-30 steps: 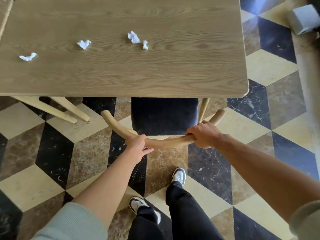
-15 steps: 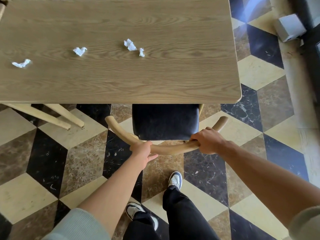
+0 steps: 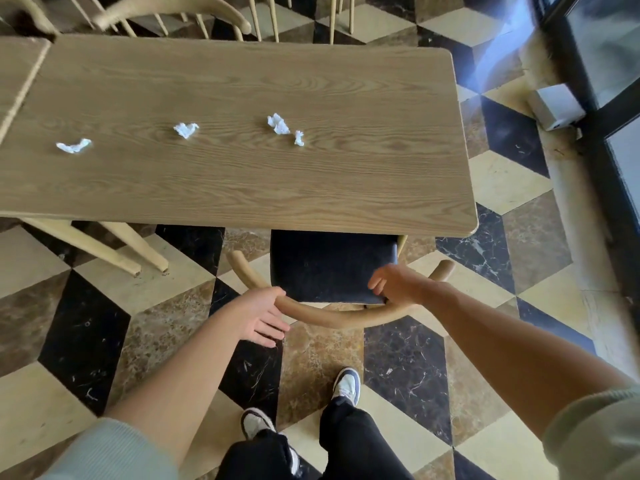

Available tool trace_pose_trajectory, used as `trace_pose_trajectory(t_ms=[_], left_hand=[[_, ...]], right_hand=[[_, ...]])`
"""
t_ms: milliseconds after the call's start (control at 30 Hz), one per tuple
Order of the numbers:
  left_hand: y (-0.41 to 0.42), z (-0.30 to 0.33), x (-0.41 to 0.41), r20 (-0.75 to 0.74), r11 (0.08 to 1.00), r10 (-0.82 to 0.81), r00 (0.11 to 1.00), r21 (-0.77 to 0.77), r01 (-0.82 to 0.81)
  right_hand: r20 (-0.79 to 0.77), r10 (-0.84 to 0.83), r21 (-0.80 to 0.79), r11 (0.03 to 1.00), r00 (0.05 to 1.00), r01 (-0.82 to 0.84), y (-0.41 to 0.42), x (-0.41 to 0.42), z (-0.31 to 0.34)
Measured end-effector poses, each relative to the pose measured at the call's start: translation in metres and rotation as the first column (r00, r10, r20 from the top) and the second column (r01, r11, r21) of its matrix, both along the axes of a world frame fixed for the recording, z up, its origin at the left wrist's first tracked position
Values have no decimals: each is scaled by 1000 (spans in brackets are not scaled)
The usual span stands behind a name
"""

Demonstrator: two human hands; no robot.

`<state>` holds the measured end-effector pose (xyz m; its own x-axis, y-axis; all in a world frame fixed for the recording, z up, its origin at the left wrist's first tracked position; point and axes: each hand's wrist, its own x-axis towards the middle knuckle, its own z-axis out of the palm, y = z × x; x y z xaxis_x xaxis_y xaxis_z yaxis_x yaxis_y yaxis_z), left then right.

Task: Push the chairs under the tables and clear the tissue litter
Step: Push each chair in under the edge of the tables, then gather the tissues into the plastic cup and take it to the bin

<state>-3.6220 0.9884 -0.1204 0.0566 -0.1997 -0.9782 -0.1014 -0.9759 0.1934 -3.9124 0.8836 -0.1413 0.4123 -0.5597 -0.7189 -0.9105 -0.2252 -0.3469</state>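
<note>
Two hands right up close here: the left hand (image 3: 261,315) has its fingers spread loose with the palm resting against the curved backrest (image 3: 332,317) of the chair (image 3: 329,268), and the right hand (image 3: 398,284) is open too, fingers splayed above the rail, not gripping anything. The chair's dark seat is partly tucked under the near edge of the worktop (image 3: 242,188), with the back half and the backrest poking out, so I'd call that one mostly pushed in.

Up on the worktop there are four bits of tissue litter, none touched: a crumpled wad (image 3: 278,124) with a small scrap (image 3: 299,138) just beside it, another wad (image 3: 186,129) further left, and a flat twist (image 3: 73,146) near the left end. That part of the job is all to do, I reckon.

Room-wise, the floor (image 3: 83,334) to the left looks open, apart from pale wooden legs (image 3: 114,249) slanting out from under the worktop. The worktop's right corner is rounded, with a clear strip of floor before the glass door (image 3: 609,81). More chairs (image 3: 173,15) sit along the far edge.
</note>
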Motion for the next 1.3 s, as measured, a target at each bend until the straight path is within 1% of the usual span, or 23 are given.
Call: trace_pose_trajectory(t_ms=[67, 133, 200, 300, 433, 533, 633, 733, 800, 867, 900, 967, 1000, 1033, 1067, 1100, 1167, 1200, 1267, 1300], left_hand=[[-5, 14, 23, -5, 991, 44, 999, -128, -44], [-14, 27, 42, -55, 953, 151, 987, -256, -160], [-16, 44, 79, -107, 908, 216, 970, -342, -240], [-20, 64, 134, -123, 878, 253, 960, -388, -281], [-23, 90, 217, -96, 851, 275, 957, -439, -289], [-29, 103, 269, -62, 830, 302, 951, -475, -294], [-45, 108, 306, -39, 809, 339, 940, -498, -312], [-77, 104, 320, -46, 804, 323, 945, -514, -299], [-110, 92, 321, -25, 814, 284, 959, -521, -255], [-139, 79, 319, 13, 823, 225, 974, -537, -183], [-159, 67, 321, 44, 832, 188, 981, -538, -136], [-195, 47, 323, 122, 836, 146, 982, -546, -56], [-216, 31, 325, 179, 844, 141, 974, -536, -24], [-229, 26, 324, 246, 840, 140, 959, -542, 17], [-243, 20, 324, 315, 840, 136, 939, -539, 59], [-260, 14, 322, 407, 840, 102, 908, -523, 140], [-290, 2, 317, 588, 813, -14, 809, -464, 352], [-308, -7, 316, 654, 777, -41, 755, -454, 435], [-344, -27, 307, 722, 709, -73, 689, -448, 545], [-353, -31, 300, 740, 669, -102, 665, -444, 596]], right_hand=[[37, -75, -38, 996, 996, 77, -5, 30, 12], [63, -114, -58, 991, 991, 118, -13, 57, 20], [85, -150, -56, 986, 985, 155, -17, 100, 32], [115, -195, -48, 978, 974, 202, -25, 155, 57], [150, -212, -128, 964, 966, 232, -38, 222, 90], [164, -264, -185, 938, 950, 292, -47, 256, 102], [133, -304, -211, 922, 943, 326, -57, 274, 104], [49, -335, -215, 917, 941, 337, -77, 282, 97], [3, -402, -209, 895, 916, 393, -104, 280, 87], [31, -513, -229, 832, 858, 505, -134, 276, 72], [78, -588, -246, 771, 805, 587, -155, 275, 57], [209, -712, -297, 607, 670, 737, -190, 277, 36], [254, -751, -317, 531, 610, 786, -210, 282, 20], [293, -759, -349, 481, 581, 804, -221, 286, 15], [301, -757, -356, 475, 580, 805, -231, 291, 7], [293, -751, -351, 491, 592, 797, -241, 296, 1], [280, -710, -330, 561, 646, 759, -250, 302, -9], [288, -700, -330, 568, 653, 754, -256, 304, -13], [321, -719, -341, 520, 616, 784, -274, 307, -18], [345, -702, -359, 514, 623, 779, -277, 311, -18]])
